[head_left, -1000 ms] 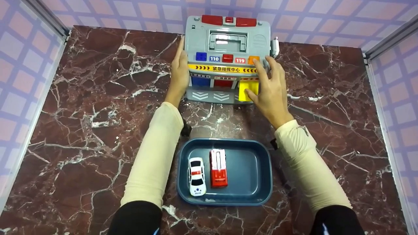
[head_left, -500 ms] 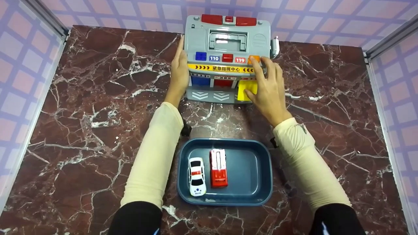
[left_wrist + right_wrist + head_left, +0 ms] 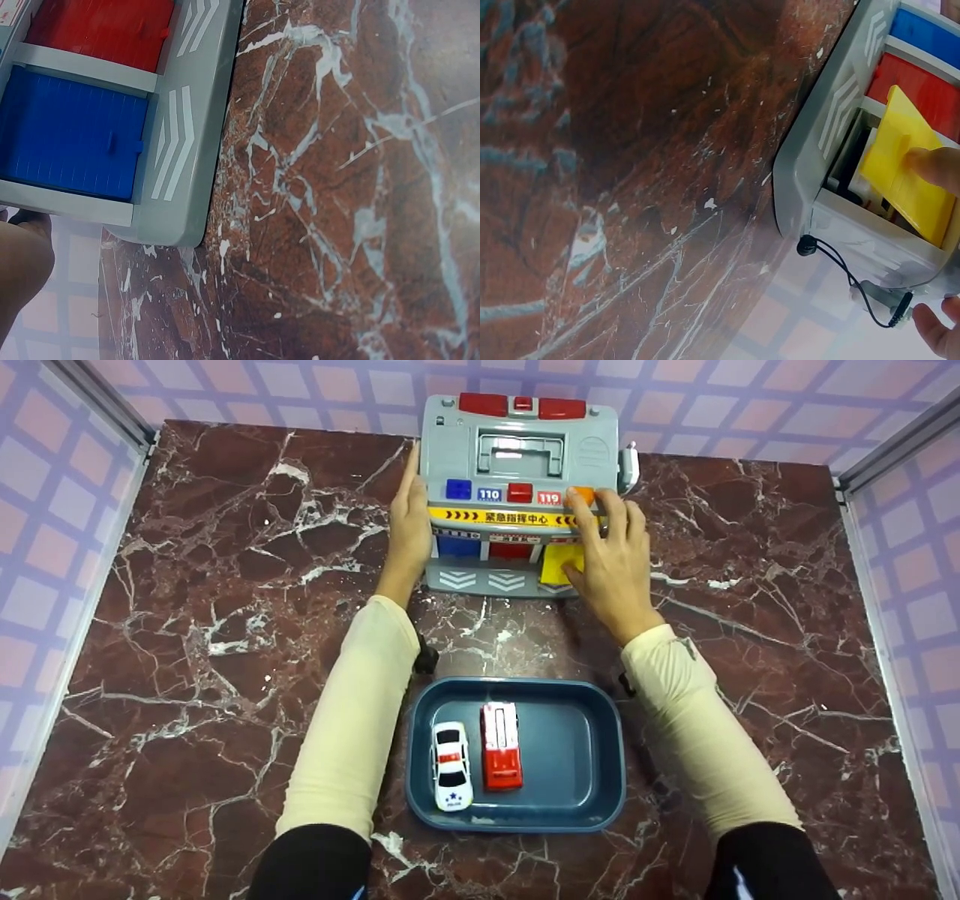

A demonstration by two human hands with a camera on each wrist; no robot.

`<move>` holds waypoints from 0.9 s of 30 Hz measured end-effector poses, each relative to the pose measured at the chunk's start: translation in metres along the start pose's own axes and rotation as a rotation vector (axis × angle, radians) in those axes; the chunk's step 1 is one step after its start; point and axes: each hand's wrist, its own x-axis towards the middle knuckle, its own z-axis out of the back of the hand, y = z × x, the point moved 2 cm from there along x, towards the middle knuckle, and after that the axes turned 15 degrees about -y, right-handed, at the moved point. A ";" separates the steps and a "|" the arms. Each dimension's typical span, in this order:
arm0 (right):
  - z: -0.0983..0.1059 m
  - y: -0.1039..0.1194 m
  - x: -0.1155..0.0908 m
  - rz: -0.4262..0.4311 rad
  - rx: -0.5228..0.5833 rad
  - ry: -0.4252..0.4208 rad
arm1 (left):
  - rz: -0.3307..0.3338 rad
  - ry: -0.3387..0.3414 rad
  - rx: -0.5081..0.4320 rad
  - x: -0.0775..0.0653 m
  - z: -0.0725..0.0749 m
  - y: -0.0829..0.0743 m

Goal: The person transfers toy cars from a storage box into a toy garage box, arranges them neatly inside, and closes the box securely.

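Neither hand grips: the left hand (image 3: 409, 529) rests against the toy emergency station (image 3: 517, 519); its yellow garage door (image 3: 894, 161) tilts beneath the right hand (image 3: 616, 566), thumb-pressed. A thumb slip could let it swing.

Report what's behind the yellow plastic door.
Inside the grey plastic toy building, behind the yellow plastic door, something black and white partly shows; the door covers the rest.

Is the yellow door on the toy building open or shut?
Partly open. The right wrist view shows the yellow door tilted outward from the toy building, some interior visible behind it; the right hand touches it.
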 end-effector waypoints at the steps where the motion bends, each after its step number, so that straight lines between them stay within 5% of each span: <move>1: -0.001 0.000 0.000 0.000 -0.004 -0.001 | 0.004 -0.001 -0.001 0.000 0.000 0.000; 10: -0.006 0.003 0.001 0.013 -0.052 -0.021 | 0.012 0.003 0.025 -0.016 0.005 -0.030; 18: -0.010 0.003 0.000 0.023 -0.113 -0.045 | 0.010 0.009 0.005 0.000 -0.001 -0.001; 27: -0.015 0.003 0.001 0.035 -0.139 -0.103 | -0.003 0.003 -0.040 0.002 -0.001 0.000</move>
